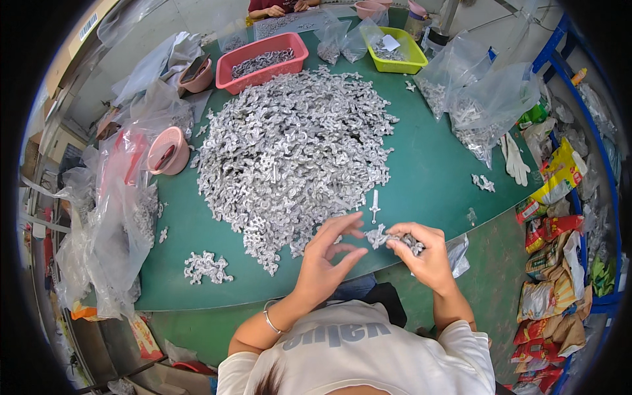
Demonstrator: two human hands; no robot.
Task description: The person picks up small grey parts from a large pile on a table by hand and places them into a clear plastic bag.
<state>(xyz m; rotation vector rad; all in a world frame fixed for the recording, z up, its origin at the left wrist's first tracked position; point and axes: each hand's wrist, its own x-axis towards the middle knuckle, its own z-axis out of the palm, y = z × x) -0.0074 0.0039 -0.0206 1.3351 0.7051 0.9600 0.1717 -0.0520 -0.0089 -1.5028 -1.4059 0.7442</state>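
A large heap of small grey metal pieces [289, 145] covers the middle of the green table [434, 171]. At the heap's near right edge, my left hand [327, 257] is open, its fingers curved and apart with nothing visible between them. Just to its right, my right hand [424, 257] is closed around several grey metal pieces [378, 236], some sticking out past the thumb and index finger toward the left hand. A sword-shaped metal piece [375, 206] lies apart on the table beyond my hands. A smaller cluster of pieces [207, 268] lies at the near left.
A red basin [221, 72] and a yellow-green basin [421, 60] stand behind the heap. Plastic bags of pieces [474, 125] and a white glove [515, 160] lie at the right. A pink bowl [158, 155] stands left. Another person's hands [275, 10] show at the far end.
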